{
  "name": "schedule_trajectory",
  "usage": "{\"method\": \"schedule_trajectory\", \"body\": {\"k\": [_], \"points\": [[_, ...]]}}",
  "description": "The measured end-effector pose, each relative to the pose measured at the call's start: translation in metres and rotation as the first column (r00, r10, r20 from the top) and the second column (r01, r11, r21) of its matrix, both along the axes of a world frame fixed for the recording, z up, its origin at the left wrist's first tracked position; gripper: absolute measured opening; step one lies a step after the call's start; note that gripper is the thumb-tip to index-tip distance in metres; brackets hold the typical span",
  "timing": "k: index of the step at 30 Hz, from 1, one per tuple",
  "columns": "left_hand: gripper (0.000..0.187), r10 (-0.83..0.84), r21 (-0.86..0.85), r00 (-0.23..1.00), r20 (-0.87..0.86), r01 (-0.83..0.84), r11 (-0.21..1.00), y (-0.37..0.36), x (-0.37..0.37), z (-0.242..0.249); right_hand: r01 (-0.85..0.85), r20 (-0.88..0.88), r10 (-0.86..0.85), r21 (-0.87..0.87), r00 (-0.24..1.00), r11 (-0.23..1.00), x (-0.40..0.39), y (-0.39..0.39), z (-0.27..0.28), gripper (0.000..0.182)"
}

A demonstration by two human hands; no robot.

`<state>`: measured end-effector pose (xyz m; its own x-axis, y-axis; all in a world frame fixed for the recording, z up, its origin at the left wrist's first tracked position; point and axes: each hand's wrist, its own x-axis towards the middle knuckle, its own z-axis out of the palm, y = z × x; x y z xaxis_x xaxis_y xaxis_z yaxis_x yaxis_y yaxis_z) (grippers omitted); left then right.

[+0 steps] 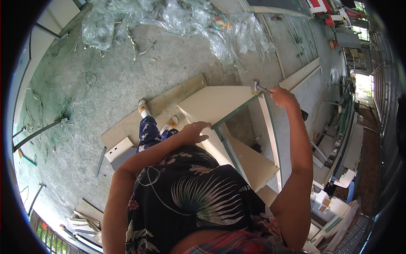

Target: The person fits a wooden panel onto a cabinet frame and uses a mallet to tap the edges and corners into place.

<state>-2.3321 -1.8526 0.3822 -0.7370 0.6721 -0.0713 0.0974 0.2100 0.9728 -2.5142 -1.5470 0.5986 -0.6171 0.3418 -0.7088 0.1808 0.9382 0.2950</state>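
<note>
My right hand [284, 97] is closed around the handle of a hammer [255, 86]. Its metal head is at the far right corner of a pale cabinet frame [222, 101], at or just above the edge; contact is hard to make out. The cabinet has cream panels, dark green edges and an open side with a panel [249, 163] visible inside. My left hand [194, 132] lies on the cabinet's near left corner, fingers stretched out and thumb apart.
Under the cabinet and my feet lies a long flat board [148, 108] on the concrete floor. Crumpled clear plastic sheeting [169, 21] spreads at the top. A cream box-like piece [118, 149] sits at left. Stacked panels and scraps [334, 169] line the right side.
</note>
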Motion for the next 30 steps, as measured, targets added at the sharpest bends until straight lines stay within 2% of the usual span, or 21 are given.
{"method": "schedule_trajectory", "body": {"k": [1, 6, 8, 11, 13, 14, 16, 17, 18, 20, 24, 26, 29, 30], "points": [[0.053, 0.018, -0.003, 1.0, -0.01, -0.018, 1.0, 0.001, 0.0, 0.0, 0.044, 0.004, -0.044, -0.008, 0.999, 0.999, -0.004, 0.007, 0.001, 0.024], [0.049, 0.073, -0.039, 0.997, -0.024, -0.074, 0.996, 0.007, 0.003, -0.005, -0.126, -0.195, 0.128, 0.024, 0.972, 0.992, -0.001, 0.057, -0.011, 0.023], [0.046, 0.068, -0.034, 0.998, 0.016, -0.067, 0.997, 0.008, 0.003, -0.005, -0.214, -0.317, 0.213, 0.033, 0.924, 0.976, 0.004, 0.089, -0.023, 0.023], [0.044, 0.04, -0.158, 0.997, 0.068, -0.029, 0.987, 0.006, -0.001, 0.015, -0.255, -0.526, 0.244, 0.053, 0.815, 0.965, 0.026, 0.116, -0.032, 0.023], [0.046, 0.04, -0.156, 0.999, 0.02, -0.036, 0.987, 0.01, 0.002, -0.006, -0.042, -0.533, -0.086, -0.223, 0.842, 0.974, 0.047, 0.097, -0.009, 0.024], [0.047, 0.025, -0.184, 1.0, -0.009, -0.026, 0.982, 0.011, 0.003, -0.01, 0.053, -0.508, -0.257, -0.382, 0.822, 0.923, 0.063, 0.075, 0.007, 0.025], [0.047, 0.045, -0.17, 0.998, 0.035, -0.038, 0.985, 0.011, 0.004, -0.012, -0.021, -0.537, -0.364, -0.58, 0.761, 0.814, 0.088, 0.075, -0.009, 0.024], [0.046, 0.006, -0.144, 1.0, 0.007, -0.005, 0.99, 0.009, 0.002, -0.012, -0.072, -0.552, -0.375, -0.625, 0.745, 0.777, 0.101, 0.062, -0.01, 0.024], [0.045, 0.023, -0.204, 1.0, 0.003, -0.022, 0.979, 0.009, 0.004, -0.015, -0.129, -0.56, -0.384, -0.67, 0.735, 0.731, 0.114, 0.041, -0.009, 0.025], [0.046, 0.02, -0.229, 1.0, -0.019, -0.024, 0.973, 0.004, 0.005, -0.01, -0.055, -0.444, -0.56, -0.814, 0.7, 0.578, 0.133, -0.004, -0.015, 0.026], [0.046, 0.08, -0.252, 0.997, -0.02, -0.082, 0.964, -0.008, 0.007, -0.024, -0.096, -0.285, -0.623, -0.943, 0.729, 0.319, 0.158, -0.06, -0.062, 0.024], [0.046, 0.12, -0.264, 0.993, -0.023, -0.122, 0.957, -0.018, 0.006, -0.031, -0.048, -0.218, -0.603, -0.957, 0.767, 0.285, 0.165, -0.082, -0.084, 0.024], [0.044, 0.247, -0.307, 0.969, -0.007, -0.237, 0.922, -0.036, 0.003, -0.05, -0.079, -0.216, -0.567, -0.963, 0.795, 0.257, 0.168, -0.116, -0.103, 0.025], [0.044, 0.246, -0.337, 0.969, 0.002, -0.231, 0.913, -0.044, 0.001, -0.05, -0.096, -0.215, -0.562, -0.967, 0.799, 0.234, 0.166, -0.129, -0.101, 0.024]]}}
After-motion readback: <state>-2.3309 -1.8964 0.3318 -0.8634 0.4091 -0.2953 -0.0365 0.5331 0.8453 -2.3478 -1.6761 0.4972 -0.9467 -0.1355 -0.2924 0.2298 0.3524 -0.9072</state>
